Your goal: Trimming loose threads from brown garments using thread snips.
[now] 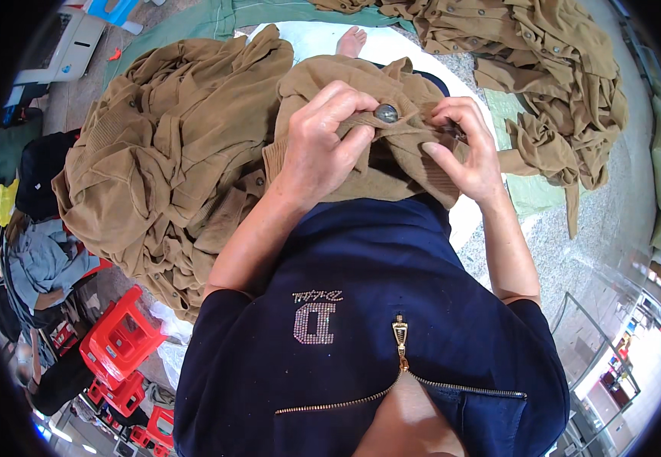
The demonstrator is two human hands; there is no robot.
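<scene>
A brown knit cardigan (323, 80) with ribbed edging lies bunched across my lap. My left hand (319, 141) pinches its edge between thumb and fingers, right beside a dark round button (386, 113). To the right, my right hand (467, 145) is curled at the same cloth, thumb apart from the bent fingers. Something small and dark (452, 131) shows under those fingers; its kind is too hidden to tell. The fabric between the two hands is drawn up in folds.
A large heap of brown knit garments (163, 145) rises at my left. More buttoned brown garments (528, 46) lie at the far right on pale sheeting. Red plastic stools (121, 335) stand at the lower left, near piled dark and grey clothes (44, 259). A bare foot (352, 42) shows ahead.
</scene>
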